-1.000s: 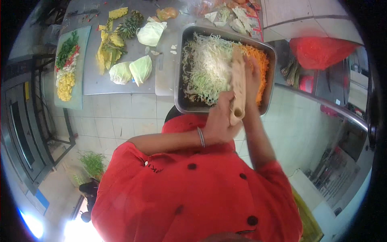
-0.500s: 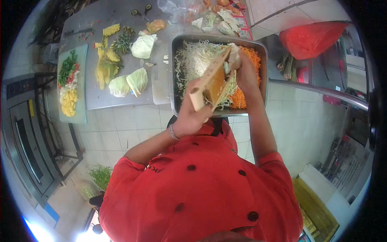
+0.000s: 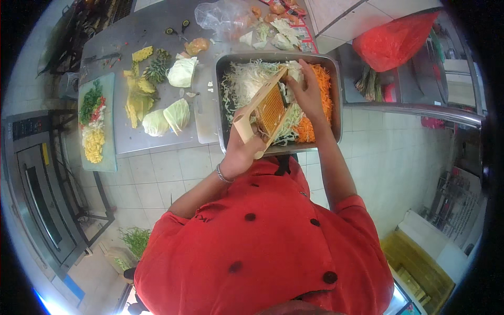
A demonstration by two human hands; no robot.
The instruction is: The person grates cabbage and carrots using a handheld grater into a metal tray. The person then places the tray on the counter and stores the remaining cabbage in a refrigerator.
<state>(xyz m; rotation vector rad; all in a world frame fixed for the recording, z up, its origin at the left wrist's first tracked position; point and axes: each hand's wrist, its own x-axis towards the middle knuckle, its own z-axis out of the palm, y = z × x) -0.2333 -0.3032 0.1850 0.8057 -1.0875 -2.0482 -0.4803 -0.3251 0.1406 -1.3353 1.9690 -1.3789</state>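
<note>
The metal table (image 3: 134, 39) is the largest surface I have, its near edge crossing my view from side to side with tiled floor (image 3: 178, 181) beyond it. At its right end sits the deep metal tray (image 3: 338, 105), whose raised walls bound the room I see for the hands; a white cutting board (image 3: 203, 123) lies just beside its left wall. Over the tray, above shredded cabbage (image 3: 249, 79) and beside shredded carrot (image 3: 324, 89), I have the wooden grater (image 3: 270, 110) tilted, long axis running from near left to far right, its handled end toward the body. The left hand (image 3: 239, 155) is closed around that near end. The right hand (image 3: 308, 97) is half open at the far end, thumb and fingers curved around a pale cabbage piece (image 3: 295, 76). Of writing, I make out dark lettering (image 3: 202, 217) on the red jacket (image 3: 262, 226), partly lost in a fold, and small print on a red-and-white sheet (image 3: 308, 44).
</note>
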